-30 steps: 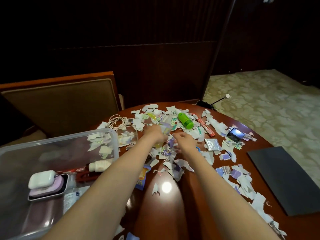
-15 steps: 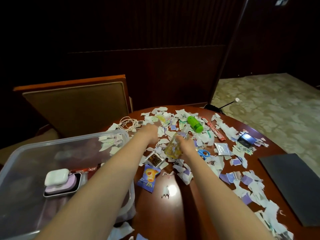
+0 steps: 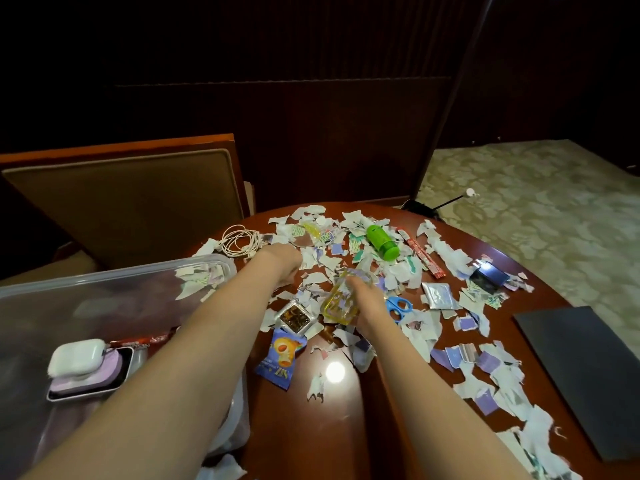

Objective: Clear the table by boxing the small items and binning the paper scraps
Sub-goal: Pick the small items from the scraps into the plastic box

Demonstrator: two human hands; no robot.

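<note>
Just below the middle of the frame, the right hand (image 3: 369,301) grips a clear yellow-tinted plastic shell (image 3: 339,303), perhaps a phone case. It is held at a tilt over the torn white and purple paper scraps (image 3: 509,382) that litter the round reddish wooden table (image 3: 346,427). The fingers curl round the shell's right long edge. Up and left of it, the left hand (image 3: 284,265) reaches down among the scraps. Its fingers are hidden behind its back, so I cannot tell whether it holds anything.

The shell looks light, thin and smooth, likely to flex or slide under a one-edge pinch. A hold spanning both long edges would be surer for the carry to the transparent plastic storage box (image 3: 207,268) at the left of the frame, where a white earbud case (image 3: 78,356) already lies. The scraps look almost weightless and limp, better bunched than picked singly
</note>
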